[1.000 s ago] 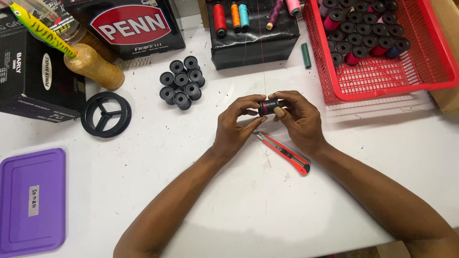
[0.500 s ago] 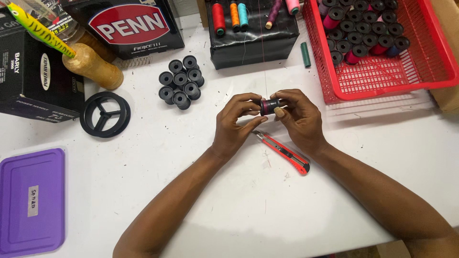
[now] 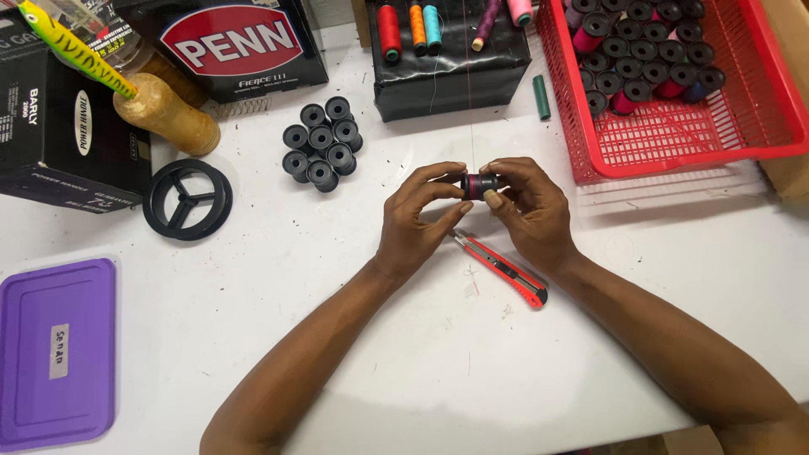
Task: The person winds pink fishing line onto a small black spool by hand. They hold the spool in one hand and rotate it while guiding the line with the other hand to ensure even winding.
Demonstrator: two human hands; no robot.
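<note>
Hands [image 3: 421, 221] hold one spool [image 3: 479, 185]; seven spools [image 3: 321, 143] nearby.

Far-left box [image 3: 59, 126]: black carton with white oval labels.
Top box [image 3: 227, 42]: black, red oval emblem.
Purple lid [image 3: 55, 350]: small pale label [image 3: 59, 351].

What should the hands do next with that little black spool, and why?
Probably reach for the red cutter and snip the thread. Both hands, left hand and right hand, pinch the small black spool, already wound with dark pink thread, and a thin line seems to run up toward the black box.
</note>
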